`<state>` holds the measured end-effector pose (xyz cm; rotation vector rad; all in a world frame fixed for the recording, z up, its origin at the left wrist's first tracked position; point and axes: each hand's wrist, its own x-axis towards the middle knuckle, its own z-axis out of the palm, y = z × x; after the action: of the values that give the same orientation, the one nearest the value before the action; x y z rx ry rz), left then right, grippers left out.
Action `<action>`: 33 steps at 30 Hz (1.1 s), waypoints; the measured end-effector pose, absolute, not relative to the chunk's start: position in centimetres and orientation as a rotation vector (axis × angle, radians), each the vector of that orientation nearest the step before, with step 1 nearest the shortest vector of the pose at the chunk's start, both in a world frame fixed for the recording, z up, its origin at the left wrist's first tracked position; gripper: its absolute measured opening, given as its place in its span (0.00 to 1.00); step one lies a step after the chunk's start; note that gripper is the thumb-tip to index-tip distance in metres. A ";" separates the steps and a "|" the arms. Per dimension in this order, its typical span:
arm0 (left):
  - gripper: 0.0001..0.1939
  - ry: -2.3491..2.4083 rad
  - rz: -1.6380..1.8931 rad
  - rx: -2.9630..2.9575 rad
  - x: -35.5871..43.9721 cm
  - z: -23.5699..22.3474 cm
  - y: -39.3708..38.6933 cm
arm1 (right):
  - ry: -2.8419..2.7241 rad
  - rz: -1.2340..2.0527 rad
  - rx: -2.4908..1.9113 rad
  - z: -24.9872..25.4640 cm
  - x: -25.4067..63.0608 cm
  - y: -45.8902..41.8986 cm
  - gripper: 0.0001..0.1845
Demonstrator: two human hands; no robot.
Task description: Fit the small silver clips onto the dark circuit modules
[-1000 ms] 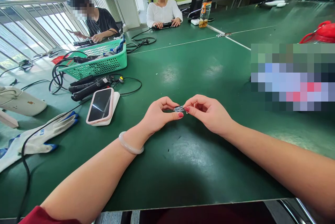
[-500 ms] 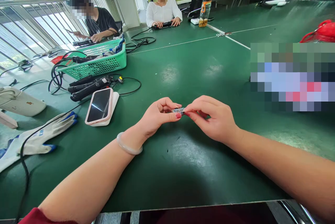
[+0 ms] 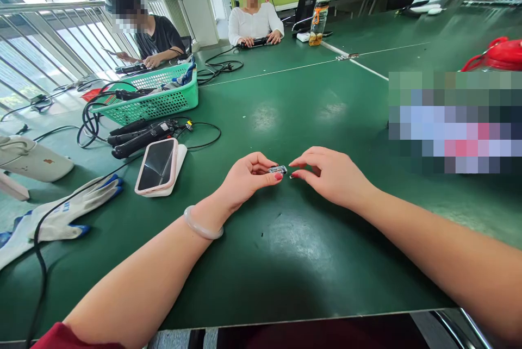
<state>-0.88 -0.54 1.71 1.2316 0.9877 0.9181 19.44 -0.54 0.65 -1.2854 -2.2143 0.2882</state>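
Observation:
My left hand (image 3: 241,181) pinches a small flat grey-and-dark piece (image 3: 278,169), like a little circuit board, between thumb and fingers above the table. Its exact kind is too small to make out. Just to the right of the piece, my right hand (image 3: 336,176) has its thumb and index finger apart, their tips close to the piece but not touching it. A tiny pale spot shows at the right thumb tip; I cannot tell what it is. A phone (image 3: 157,167) lies left of my left hand on a white object.
On the green table (image 3: 228,284) are a green basket (image 3: 163,100) of tools and cables, black corded tools (image 3: 142,139), a white-and-blue glove (image 3: 71,210) and a loose black cable. A bottle (image 3: 318,25) stands farther back. Two people sit across the table. A red item (image 3: 499,54) is at right.
My right hand has let go of the right end of the small piece and moved slightly away, its fingers parting. My left hand still holds the piece.

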 end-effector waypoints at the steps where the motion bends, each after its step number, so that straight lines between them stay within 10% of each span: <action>1: 0.16 0.996 0.913 1.228 -0.9 1.7 -0.5 | -2.264 0.314 -1.326 0.4 19.4 -0.3 0.07; 33: 0.15 1.139 0.738 1.451 -1.0 1.1 -0.2 | -2.404 0.446 -1.522 0.5 19.8 0.6 0.07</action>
<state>-0.97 -0.21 1.10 1.4508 1.1394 0.7376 19.76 0.58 0.53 -1.5216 -2.4035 0.4462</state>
